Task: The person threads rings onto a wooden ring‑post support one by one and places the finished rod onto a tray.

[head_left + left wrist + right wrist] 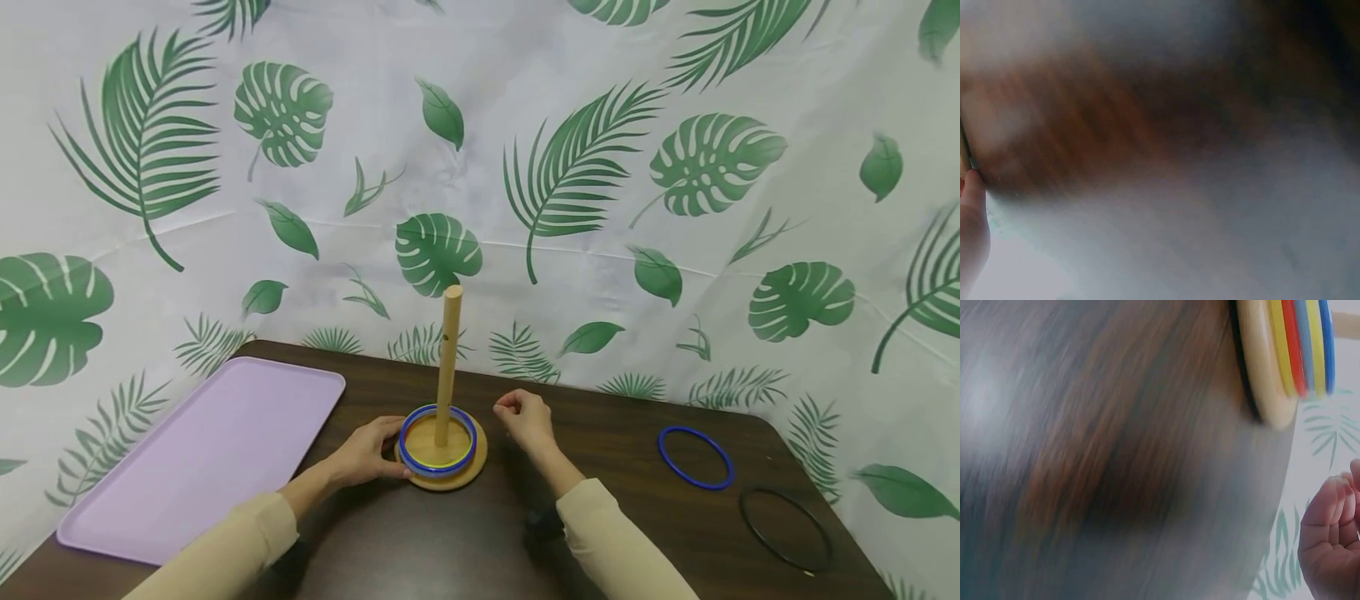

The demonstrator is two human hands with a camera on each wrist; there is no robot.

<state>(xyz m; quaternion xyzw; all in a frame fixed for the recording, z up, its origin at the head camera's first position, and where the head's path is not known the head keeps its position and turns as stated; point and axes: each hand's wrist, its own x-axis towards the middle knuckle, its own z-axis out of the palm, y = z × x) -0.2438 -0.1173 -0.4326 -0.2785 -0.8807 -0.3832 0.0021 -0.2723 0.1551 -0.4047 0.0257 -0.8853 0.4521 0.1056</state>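
A round wooden base (480, 457) with an upright wooden peg (448, 358) stands on the dark table. Stacked around the peg are several rings, with a blue ring (471, 457) on top. The right wrist view shows the stack from the side: blue, yellow (1317, 347), grey-blue, red (1294, 347) and yellow rings above the base. My left hand (363, 454) holds the stand's left side, thumb at the front and fingers behind. In the left wrist view the thumb (972, 206) meets its edge. My right hand (527, 423) hovers right of the peg, fingers loosely bent, holding nothing.
On the table's left lies a lilac tray (225, 450). Over at the right, a loose blue ring (731, 471) and a black ring (780, 557) lie flat. A leaf-patterned cloth (480, 183) hangs right behind the table's back edge.
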